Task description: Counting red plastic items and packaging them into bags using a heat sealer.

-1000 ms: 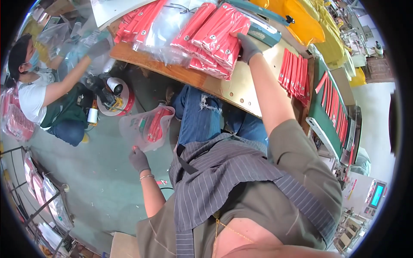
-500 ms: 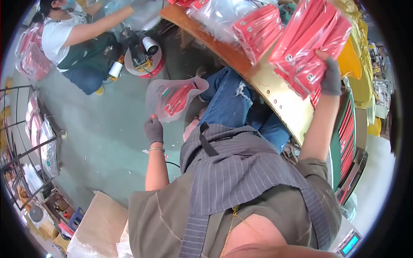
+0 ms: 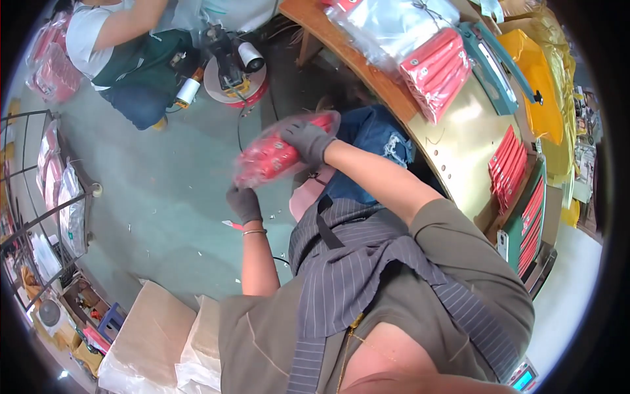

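Note:
A clear plastic bag (image 3: 252, 172) with red packets (image 3: 279, 152) hangs in front of my knees. My left hand (image 3: 245, 205), in a dark grey glove, is closed on the bag's lower left end. A small red and whitish thing (image 3: 232, 224) pokes out beside that hand; its kind is unclear. My right hand (image 3: 307, 138), also gloved, lies over the packets at the bag's right end with its fingers curled round them. Motion blurs the bag, and I cannot tell whether every packet is inside it.
On the table (image 3: 456, 154) at right lie a wrapped red bundle (image 3: 436, 75), a teal sealing device (image 3: 489, 69) and loose red packets (image 3: 508, 167). A co-worker (image 3: 131, 72) crouches at far left near a machine (image 3: 226, 65). A metal rack (image 3: 49, 220) and cardboard boxes (image 3: 151, 331) stand left.
My right hand has swung left from above the table to the bag, bringing the red packets it held. My left hand has moved slightly right and down. The bag looks fuller.

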A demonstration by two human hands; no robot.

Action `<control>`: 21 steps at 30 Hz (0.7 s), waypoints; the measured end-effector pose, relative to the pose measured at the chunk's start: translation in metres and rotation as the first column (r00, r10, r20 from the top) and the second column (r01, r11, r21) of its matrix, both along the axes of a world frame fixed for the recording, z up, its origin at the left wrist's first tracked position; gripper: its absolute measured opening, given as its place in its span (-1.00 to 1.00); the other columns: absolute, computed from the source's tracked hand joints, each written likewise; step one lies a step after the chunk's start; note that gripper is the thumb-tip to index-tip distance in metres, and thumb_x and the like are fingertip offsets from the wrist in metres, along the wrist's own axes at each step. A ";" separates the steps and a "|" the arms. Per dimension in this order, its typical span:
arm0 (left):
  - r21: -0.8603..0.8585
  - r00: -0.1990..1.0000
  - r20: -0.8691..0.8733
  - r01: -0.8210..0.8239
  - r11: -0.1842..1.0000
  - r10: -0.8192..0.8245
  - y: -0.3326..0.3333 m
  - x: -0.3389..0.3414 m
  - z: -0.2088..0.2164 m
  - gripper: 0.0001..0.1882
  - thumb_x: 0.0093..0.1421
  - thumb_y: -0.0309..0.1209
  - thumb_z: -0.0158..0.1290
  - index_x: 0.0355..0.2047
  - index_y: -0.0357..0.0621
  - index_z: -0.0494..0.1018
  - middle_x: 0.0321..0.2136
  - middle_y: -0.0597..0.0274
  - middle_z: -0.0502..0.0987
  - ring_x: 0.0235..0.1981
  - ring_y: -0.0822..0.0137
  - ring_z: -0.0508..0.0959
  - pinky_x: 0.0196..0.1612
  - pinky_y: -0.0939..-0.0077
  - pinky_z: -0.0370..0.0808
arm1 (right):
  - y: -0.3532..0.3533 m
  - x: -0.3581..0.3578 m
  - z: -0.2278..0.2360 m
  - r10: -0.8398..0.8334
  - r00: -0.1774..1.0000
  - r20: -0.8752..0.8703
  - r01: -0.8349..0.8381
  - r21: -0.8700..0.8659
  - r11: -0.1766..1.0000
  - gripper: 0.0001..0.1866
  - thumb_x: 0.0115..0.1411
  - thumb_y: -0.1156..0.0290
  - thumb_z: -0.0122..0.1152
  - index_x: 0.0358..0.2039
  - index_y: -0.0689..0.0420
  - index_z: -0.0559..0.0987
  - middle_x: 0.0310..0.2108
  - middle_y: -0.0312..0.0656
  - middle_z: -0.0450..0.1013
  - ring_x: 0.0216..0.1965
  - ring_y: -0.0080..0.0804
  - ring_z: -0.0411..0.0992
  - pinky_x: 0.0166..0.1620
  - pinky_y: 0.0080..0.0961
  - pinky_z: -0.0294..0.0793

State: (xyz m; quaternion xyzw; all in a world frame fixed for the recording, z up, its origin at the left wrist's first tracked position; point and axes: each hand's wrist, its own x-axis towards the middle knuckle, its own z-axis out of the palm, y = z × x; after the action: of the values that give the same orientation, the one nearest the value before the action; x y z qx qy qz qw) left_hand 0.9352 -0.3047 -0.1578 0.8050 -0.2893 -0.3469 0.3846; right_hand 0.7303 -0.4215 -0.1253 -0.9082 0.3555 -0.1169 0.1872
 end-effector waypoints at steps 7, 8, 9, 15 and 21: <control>0.032 0.955 0.177 0.234 0.972 -0.236 -0.003 -0.005 0.026 -0.68 0.19 -0.26 -0.11 -0.45 -0.29 0.48 -0.65 -0.11 0.41 -0.68 0.09 0.31 -0.53 0.31 0.29 | -0.047 -0.015 -0.055 0.033 0.775 -0.631 0.074 0.142 0.987 -0.54 -0.05 0.24 0.15 -0.06 -0.02 0.47 -0.13 -0.21 0.47 -0.11 -0.26 0.45 0.03 -0.27 0.33; 0.068 0.964 0.065 0.253 0.965 -0.257 -0.008 0.002 0.037 -0.67 0.19 -0.26 -0.11 -0.46 -0.30 0.48 -0.65 -0.12 0.39 -0.67 0.08 0.32 -0.53 0.33 0.30 | -0.073 -0.031 -0.026 0.022 0.750 -0.662 0.163 0.217 0.963 -0.49 -0.06 0.23 0.15 -0.02 -0.01 0.44 -0.07 -0.22 0.44 -0.04 -0.30 0.41 0.08 -0.26 0.28; 0.067 0.960 0.064 0.267 0.961 -0.272 -0.017 0.008 0.046 -0.67 0.19 -0.26 -0.11 -0.46 -0.30 0.48 -0.65 -0.12 0.39 -0.67 0.08 0.32 -0.53 0.33 0.30 | -0.080 -0.043 -0.023 -0.036 0.780 -0.625 0.093 0.058 0.994 -0.46 -0.05 0.24 0.15 0.02 -0.01 0.40 0.00 -0.22 0.39 0.04 -0.31 0.33 0.14 -0.31 0.19; 0.070 0.962 0.120 0.238 0.969 -0.245 -0.096 0.071 0.053 -0.65 0.16 -0.29 -0.13 -0.35 -0.30 0.55 -0.66 0.28 0.42 -0.60 0.47 0.36 -0.49 0.58 0.29 | -0.138 0.002 0.061 -0.048 0.797 -0.602 -0.040 -0.131 0.991 -0.29 -0.23 0.11 0.28 -0.01 0.07 0.40 -0.01 -0.17 0.34 0.08 -0.19 0.24 0.19 -0.33 0.08; 0.376 0.972 0.069 0.183 0.908 -0.224 -0.135 0.183 -0.052 -0.70 0.08 -0.24 -0.02 -0.41 -0.27 0.51 -0.63 0.25 0.45 -0.68 0.44 0.40 -0.54 0.58 0.34 | -0.104 -0.010 0.124 -0.142 0.946 -0.291 0.164 0.052 0.985 -0.45 0.03 0.11 0.16 0.02 0.08 0.38 -0.10 -0.07 0.39 -0.04 -0.12 0.34 0.06 -0.30 0.26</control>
State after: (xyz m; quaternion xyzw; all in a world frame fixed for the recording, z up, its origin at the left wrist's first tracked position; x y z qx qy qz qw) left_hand 1.1180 -0.4394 -0.2094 0.8461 -0.3226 -0.3879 0.1723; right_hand 0.7206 -0.5254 -0.0012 -0.8776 0.4523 0.0148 0.1583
